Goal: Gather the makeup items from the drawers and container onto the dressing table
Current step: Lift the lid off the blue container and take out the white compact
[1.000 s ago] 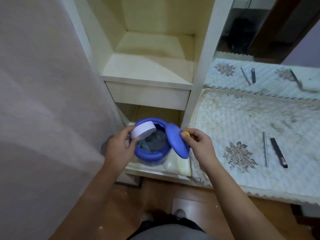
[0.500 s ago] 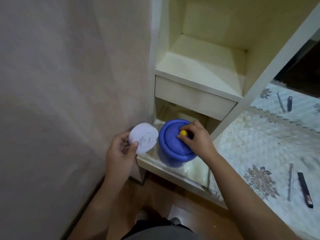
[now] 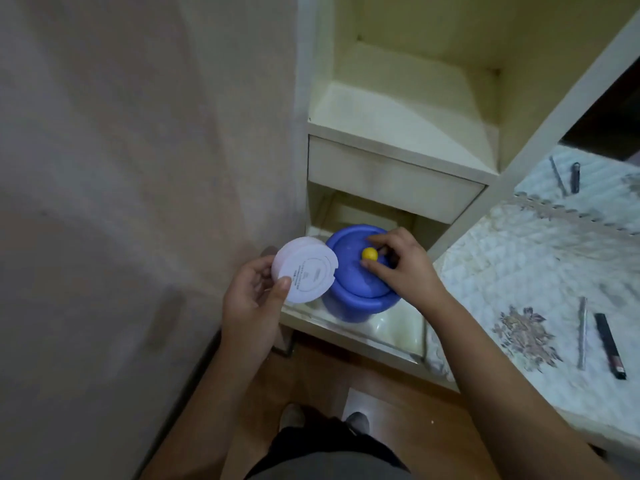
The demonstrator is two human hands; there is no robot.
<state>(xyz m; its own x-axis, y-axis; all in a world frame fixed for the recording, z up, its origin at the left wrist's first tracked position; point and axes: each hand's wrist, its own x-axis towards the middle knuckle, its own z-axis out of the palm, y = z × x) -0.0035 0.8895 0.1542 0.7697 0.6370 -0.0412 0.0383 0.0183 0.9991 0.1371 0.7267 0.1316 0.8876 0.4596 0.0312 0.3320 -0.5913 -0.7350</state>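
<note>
My left hand (image 3: pixel 251 306) has its grip closed round a flat round white plastic compact (image 3: pixel 304 269), thumb over the near rim and fingers behind. Its smooth face is turned up toward me and carries fine grey print inside a thin printed ring; the words are too small to read. It is held just left of the round blue plastic container (image 3: pixel 360 275), its edge overlapping the container's rim.

My right hand (image 3: pixel 401 268) rests on the container's smooth blue domed lid (image 3: pixel 356 268), fingers loosely curled around the small yellow ball knob (image 3: pixel 369 253); I cannot tell whether they actually pinch it. The lid sits down on the container, which stands on the glossy cream lower shelf (image 3: pixel 388 327) of a cream wooden unit, under one closed plain drawer (image 3: pixel 391 178).

To the right lies the counter (image 3: pixel 519 271), covered with a quilted white cloth with a scalloped edge and brown flower patches. Two slim sticks lie on it side by side, apart: one thin silver pencil (image 3: pixel 582 332) and one black tube (image 3: pixel 610 346). Two more slim items, one grey and one dark, show farther back, blurred.
</note>
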